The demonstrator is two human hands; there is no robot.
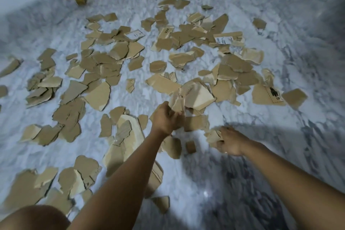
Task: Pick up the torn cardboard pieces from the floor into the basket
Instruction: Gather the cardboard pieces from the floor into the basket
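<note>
Dozens of torn brown cardboard pieces (119,52) lie flat, scattered and overlapping, across the white marble floor (242,15).

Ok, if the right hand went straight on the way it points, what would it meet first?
Probably the flat brown torn cardboard piece on the marble floor just ahead, below the left hand and its pale cardboard stack. The right hand grips a pale cardboard scrap; depth is unclear.
</note>
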